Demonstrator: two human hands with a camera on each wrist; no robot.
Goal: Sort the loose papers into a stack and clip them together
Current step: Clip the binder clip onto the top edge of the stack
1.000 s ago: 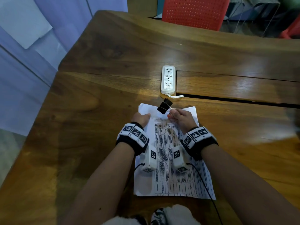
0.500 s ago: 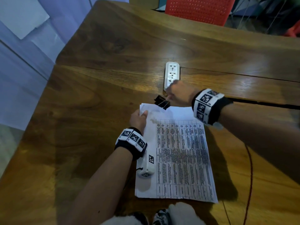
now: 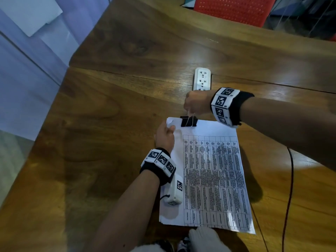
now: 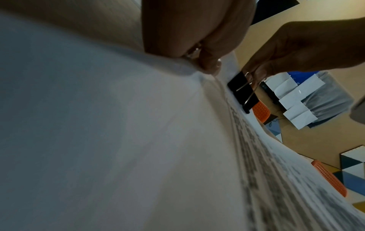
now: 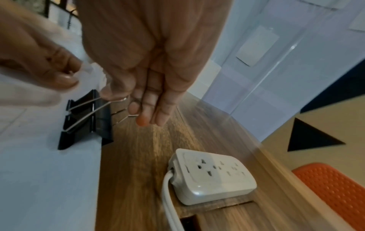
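A stack of white papers [image 3: 209,175] with a printed table lies on the wooden table [image 3: 101,124]. A black binder clip [image 3: 189,121] straddles the stack's far edge near the left corner. My right hand [image 3: 195,104] reaches over from the far side and pinches the clip's wire handles [image 5: 116,101] between thumb and fingers. My left hand [image 3: 164,135] holds the stack's far left corner, thumb on top of the sheets [image 4: 209,65]. In the left wrist view the clip [image 4: 242,92] sits astride the paper edge.
A white power strip [image 3: 202,79] lies just beyond the right hand, its cable [image 5: 168,200] running down a slot in the table. A red chair [image 3: 234,10] stands at the far side. A thin dark cord [image 3: 289,179] trails on the right.
My right hand swung from the near side round to the far side of the stack, carrying the clip. The clip went from hanging above the paper to sitting over the stack's far edge.
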